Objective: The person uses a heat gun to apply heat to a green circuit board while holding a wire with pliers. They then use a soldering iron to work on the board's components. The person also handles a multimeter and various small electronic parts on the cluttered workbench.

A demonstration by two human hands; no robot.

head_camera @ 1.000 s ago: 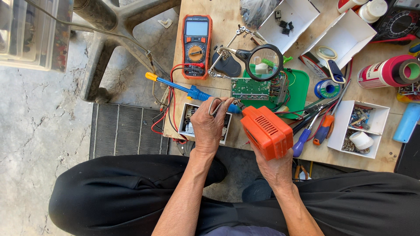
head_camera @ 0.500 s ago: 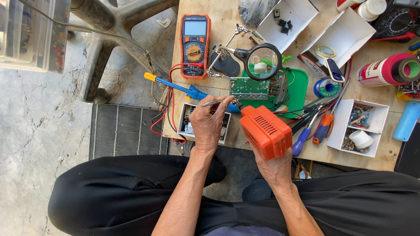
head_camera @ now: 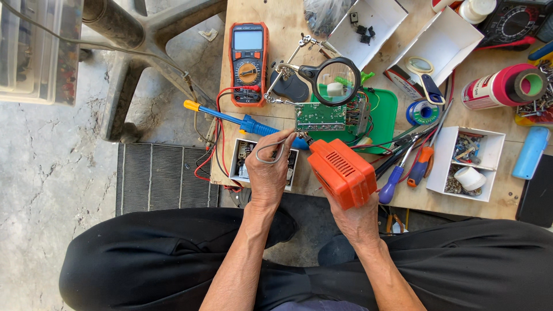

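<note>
Nearest me, the right hand (head_camera: 358, 220) grips an orange soldering gun (head_camera: 342, 173) while the left hand (head_camera: 269, 173) pinches a loop of grey solder wire (head_camera: 271, 154) over a small white box (head_camera: 249, 156) of parts, beyond them a white tray (head_camera: 468, 162) of screws, a green tray (head_camera: 385, 118) bearing a circuit board (head_camera: 320, 117), and a red-and-white tube (head_camera: 496, 87).

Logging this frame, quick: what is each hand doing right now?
Left hand: closed, pinching a loop of grey wire.
Right hand: closed around an orange tool.
</note>
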